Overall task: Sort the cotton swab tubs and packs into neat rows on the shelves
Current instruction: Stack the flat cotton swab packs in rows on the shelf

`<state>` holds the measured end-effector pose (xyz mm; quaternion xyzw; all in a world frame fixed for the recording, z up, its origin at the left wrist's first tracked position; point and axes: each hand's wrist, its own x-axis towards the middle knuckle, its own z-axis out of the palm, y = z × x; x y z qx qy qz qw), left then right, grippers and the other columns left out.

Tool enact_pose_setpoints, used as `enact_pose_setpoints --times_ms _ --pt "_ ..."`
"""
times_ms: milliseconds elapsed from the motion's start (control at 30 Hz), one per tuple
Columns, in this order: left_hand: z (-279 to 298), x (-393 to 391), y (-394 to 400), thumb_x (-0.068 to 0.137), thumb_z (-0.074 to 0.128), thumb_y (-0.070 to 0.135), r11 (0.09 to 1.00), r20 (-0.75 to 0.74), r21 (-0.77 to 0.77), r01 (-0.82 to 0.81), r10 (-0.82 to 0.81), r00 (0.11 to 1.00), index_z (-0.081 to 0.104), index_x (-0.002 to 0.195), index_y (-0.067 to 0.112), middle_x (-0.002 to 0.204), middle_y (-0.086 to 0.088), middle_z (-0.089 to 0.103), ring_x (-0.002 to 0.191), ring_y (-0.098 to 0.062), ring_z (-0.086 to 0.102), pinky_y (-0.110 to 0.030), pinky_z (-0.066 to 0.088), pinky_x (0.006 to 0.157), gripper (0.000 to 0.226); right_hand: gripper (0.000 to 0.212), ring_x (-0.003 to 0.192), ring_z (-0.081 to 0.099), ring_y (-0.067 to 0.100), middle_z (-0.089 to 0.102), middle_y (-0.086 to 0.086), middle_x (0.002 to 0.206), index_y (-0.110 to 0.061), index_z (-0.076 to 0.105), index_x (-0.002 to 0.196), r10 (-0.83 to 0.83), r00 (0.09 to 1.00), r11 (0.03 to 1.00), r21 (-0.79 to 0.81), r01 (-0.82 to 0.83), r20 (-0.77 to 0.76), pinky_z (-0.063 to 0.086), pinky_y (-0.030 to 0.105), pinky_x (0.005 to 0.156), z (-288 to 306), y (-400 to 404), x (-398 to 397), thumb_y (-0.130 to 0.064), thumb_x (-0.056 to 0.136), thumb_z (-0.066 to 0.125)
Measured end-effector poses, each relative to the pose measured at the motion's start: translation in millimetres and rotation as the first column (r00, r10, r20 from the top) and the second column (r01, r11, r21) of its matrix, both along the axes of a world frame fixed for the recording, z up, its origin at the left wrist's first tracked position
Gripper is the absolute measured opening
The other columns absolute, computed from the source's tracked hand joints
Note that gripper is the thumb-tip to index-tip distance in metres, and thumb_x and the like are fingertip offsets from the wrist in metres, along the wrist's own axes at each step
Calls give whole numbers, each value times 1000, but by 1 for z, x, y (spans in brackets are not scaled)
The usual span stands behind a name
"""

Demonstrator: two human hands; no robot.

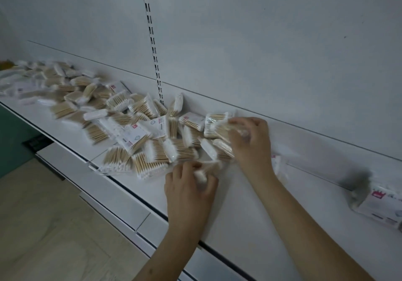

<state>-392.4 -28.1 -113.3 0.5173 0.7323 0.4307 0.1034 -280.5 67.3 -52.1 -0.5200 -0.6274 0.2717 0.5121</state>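
White flat shelf (250, 195) bears both outstretched hands, left hand (187, 185) and right hand (250, 141) each gripping clear wooden-stemmed cotton swab packs (156, 148).

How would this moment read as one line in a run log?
stage: sorting | left hand: holds a pack | right hand: holds packs at pile's edge | pile: unsorted on shelf | rows: none yet

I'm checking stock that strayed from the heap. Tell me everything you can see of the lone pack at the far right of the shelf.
The lone pack lies flat on the white shelf, far right and partly cut off by the picture's edge. It looks like clear plastic wrap over a white label card with a small red mark and grey print, too blurred to read. Its left end is smeared grey. No hand touches it, and it lies apart from the heap.
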Motion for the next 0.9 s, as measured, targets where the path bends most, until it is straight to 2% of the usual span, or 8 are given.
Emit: enact_pose_setpoints --times_ms 67,167,333,400,500,567,733,900 --pt "5 -1 -4 87 52 52 995 75 92 27 -34 997 59 101 32 100 15 56 97 -10 48 -26 38 82 25 17 90 65 6 65 -2 107 -25 76 97 -6 946 971 -229 -72 -323 55 28 85 16 -3 8 -24 84 65" --pt "13 -1 -11 90 58 49 985 143 161 65 -88 986 53 86 38 88 17 55 85 -3 52 -14 37 70 13 13 81 68 10 72 5 94 -4 72 100 2 649 871 -318 -375 -761 53 20 68 33 -13 29 -9 91 64" --pt "24 9 -16 88 69 29 971 159 186 151 -181 970 49 78 41 75 12 53 76 6 53 -7 37 65 26 10 107 62 29 68 24 111 2 59 86 -156 373 858 -313 -407 -915 51 34 101 35 -32 74 0 90 51" --pt "28 17 -14 86 71 30 963 176 191 192 -226 958 53 84 40 78 11 56 78 7 54 -6 37 66 21 26 108 62 30 67 26 118 9 61 93 -142 313 872 -269 -409 -939 47 37 107 33 -41 95 9 84 36" --pt "35 35 -7 85 68 37 936 203 204 288 -328 923 61 95 30 84 11 62 79 0 57 -7 39 65 14 44 122 60 21 68 17 122 10 66 109 -34 442 901 -219 -375 -896 38 34 114 27 -59 121 22 81 35" --pt "42 50 -3 87 70 32 902 192 211 377 -416 889 62 97 29 82 10 62 76 -3 57 -6 39 63 14 35 124 59 20 68 13 124 2 66 113 -3 574 945 -190 -267 -819 40 33 112 26 -71 138 18 86 51" --pt "56 95 5 86 73 13 742 140 185 644 -669 730 58 95 38 79 16 61 62 -8 54 -7 38 56 31 11 84 69 8 75 -1 93 -28 71 96 -259 905 961 -187 205 -337 54 24 73 31 -111 186 -18 93 66" --pt "69 142 16 85 75 24 574 75 142 807 -819 569 57 100 35 82 18 62 58 -4 51 -12 38 55 26 21 70 63 2 71 -11 82 -33 53 109 -562 822 823 -34 567 94 45 15 60 31 -143 246 -36 93 66"
